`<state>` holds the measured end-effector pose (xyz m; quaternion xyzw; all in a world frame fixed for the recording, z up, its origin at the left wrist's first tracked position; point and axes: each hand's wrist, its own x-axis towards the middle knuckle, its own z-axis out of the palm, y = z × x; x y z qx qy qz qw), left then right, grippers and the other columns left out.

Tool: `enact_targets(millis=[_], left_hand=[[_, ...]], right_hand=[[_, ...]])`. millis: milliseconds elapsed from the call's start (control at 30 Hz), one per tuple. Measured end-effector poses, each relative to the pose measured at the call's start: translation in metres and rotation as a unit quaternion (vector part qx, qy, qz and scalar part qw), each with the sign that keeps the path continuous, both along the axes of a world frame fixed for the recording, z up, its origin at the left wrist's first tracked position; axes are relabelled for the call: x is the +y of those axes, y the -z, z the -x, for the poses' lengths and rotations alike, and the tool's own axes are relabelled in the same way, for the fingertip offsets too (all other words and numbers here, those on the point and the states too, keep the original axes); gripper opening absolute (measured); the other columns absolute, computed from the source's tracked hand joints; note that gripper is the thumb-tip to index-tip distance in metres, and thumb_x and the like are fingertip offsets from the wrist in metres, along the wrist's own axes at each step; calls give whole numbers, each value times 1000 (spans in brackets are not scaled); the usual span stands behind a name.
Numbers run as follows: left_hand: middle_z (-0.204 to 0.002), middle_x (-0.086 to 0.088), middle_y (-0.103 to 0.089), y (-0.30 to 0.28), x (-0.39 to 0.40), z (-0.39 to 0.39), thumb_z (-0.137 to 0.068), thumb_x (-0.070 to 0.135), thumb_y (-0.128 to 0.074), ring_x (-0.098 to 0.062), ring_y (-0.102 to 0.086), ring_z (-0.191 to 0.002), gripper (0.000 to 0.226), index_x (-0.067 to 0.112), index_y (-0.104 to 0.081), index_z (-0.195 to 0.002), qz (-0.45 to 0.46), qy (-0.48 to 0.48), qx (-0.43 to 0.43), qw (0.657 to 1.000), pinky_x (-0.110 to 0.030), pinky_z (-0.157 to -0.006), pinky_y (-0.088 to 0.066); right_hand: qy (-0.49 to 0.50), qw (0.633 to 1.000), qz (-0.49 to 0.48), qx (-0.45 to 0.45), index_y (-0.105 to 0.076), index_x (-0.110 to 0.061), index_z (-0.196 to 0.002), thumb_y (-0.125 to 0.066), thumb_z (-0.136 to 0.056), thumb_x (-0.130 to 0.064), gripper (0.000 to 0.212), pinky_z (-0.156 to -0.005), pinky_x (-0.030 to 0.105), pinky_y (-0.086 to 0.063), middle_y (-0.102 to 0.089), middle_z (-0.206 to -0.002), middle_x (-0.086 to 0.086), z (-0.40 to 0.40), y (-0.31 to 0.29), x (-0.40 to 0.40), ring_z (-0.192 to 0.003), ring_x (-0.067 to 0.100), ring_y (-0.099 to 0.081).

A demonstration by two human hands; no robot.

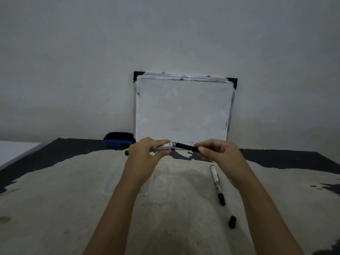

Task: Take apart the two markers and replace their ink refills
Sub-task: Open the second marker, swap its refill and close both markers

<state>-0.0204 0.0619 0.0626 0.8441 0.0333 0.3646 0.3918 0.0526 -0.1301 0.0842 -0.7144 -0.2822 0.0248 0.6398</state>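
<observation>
My left hand grips the white barrel of a marker, held level above the table. A black ink refill sticks out of the barrel's right end, and my right hand pinches it between thumb and fingers. The barrel's black left end pokes out past my left hand. A second marker, white with a black cap end, lies on the table under my right wrist. A loose black cap lies nearer to me, to its right.
A small whiteboard leans on the wall behind my hands. A blue eraser sits to its left. The table is worn pale, with black edges; its left edge drops off by a white surface.
</observation>
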Motion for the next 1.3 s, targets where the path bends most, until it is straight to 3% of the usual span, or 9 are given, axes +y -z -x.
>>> enact_targets(millis=[100,233,467,600,867,933,1000,1167,1300], left_hand=[[-86,-2,-64,0,-1,-1,-79,24,-69,-14,-57,-83,28,27,-68,-106,-62,-6,27,998,-10,-74,-41],[-84,-7,-65,2,-6,-2,-79,24,-68,-20,-56,-79,26,28,-69,-105,-133,-26,23,991,-36,-80,-44],[-81,-8,-65,-2,-21,-6,-79,27,-67,-21,-57,-75,28,27,-68,-107,-136,-15,-3,991,-36,-74,-46],[-78,-11,-66,-2,-30,-8,-79,26,-67,-24,-58,-70,27,26,-69,-106,-158,-11,-19,987,-38,-69,-49],[-76,-13,-68,1,-34,-11,-80,25,-67,-24,-58,-66,27,26,-69,-106,-160,-23,-20,987,-40,-67,-50],[-77,-13,-68,2,-34,-12,-80,27,-67,-24,-59,-67,26,24,-69,-106,-158,-17,-15,987,-39,-68,-51],[-78,-10,-69,3,-34,-11,-80,28,-67,-23,-60,-70,24,26,-70,-103,-152,-5,-2,988,-37,-69,-49],[-92,-3,-72,6,-37,-11,-81,31,-65,-11,-58,-80,28,27,-67,-109,-142,22,69,987,-22,-72,-39],[-101,-1,-72,11,-42,-10,-81,30,-65,-14,-60,-88,29,27,-67,-110,-144,38,109,983,-31,-90,-42]], right_hand=[[21,998,44,-38,-74,-14,-88,-63,-84,-5,15,-69,13,-53,-73,-84,9,0,-2,-4,-73,6,-65],[47,990,88,-96,-74,-15,-89,-64,-84,-7,14,-63,13,-48,-69,-75,-4,0,-4,-3,-66,2,-61],[41,996,-1,-76,-71,-7,-95,-66,-82,-3,14,-79,28,-58,-73,-90,9,5,2,14,-83,19,-71],[16,997,-14,-71,-68,-7,-104,-52,-91,-1,22,-78,20,-57,-71,-100,11,7,5,27,-91,16,-68],[-90,995,41,-30,-44,-19,-136,-36,-99,-12,38,-89,14,-50,-55,-122,0,8,0,15,-119,13,-52],[-89,994,66,-13,-44,-27,-135,-39,-98,-22,37,-97,23,-47,-53,-127,-6,7,-5,7,-119,11,-53],[-60,992,114,7,-53,-24,-123,-45,-96,-26,29,-89,23,-51,-58,-123,-3,6,-9,-5,-109,13,-60],[-34,906,419,47,-68,-8,-96,-67,-83,-18,16,-72,21,-55,-71,-94,8,-9,-5,-37,-81,16,-68],[-9,817,554,159,-65,2,-95,-80,-70,-18,35,-75,30,-59,-70,-75,9,-16,9,-41,-74,20,-70]])
